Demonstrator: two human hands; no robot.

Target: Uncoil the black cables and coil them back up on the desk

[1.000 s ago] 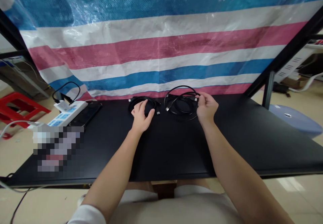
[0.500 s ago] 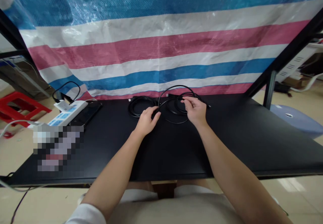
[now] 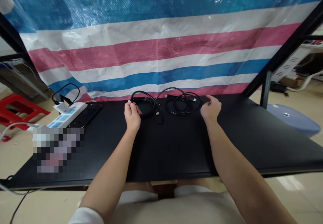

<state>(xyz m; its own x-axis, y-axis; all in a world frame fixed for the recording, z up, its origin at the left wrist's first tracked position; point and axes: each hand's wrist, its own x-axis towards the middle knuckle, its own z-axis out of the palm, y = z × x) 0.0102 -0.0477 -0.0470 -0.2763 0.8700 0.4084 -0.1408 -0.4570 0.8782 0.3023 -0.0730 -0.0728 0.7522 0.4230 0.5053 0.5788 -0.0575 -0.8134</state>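
Observation:
Black cables lie coiled near the back of the black tabletop. My left hand is closed around part of a cable at the left coil, and a black cable arches from it to the right. To the right is a looser coil with crossing loops. My right hand is closed at that coil's right edge, thumb against curled fingers, where a cable loop runs to it; the pinched part is mostly hidden. A metal plug shows between the coils, and another plug near the right loops.
At the left stand a white power strip with plugs in it and a dark phone. A striped plastic sheet hangs behind the table. A red stool and a bluish-purple seat flank it.
My hands have moved apart, the left to the left and the right to the right. The cable between them has shifted, and plug ends now show between the coils.

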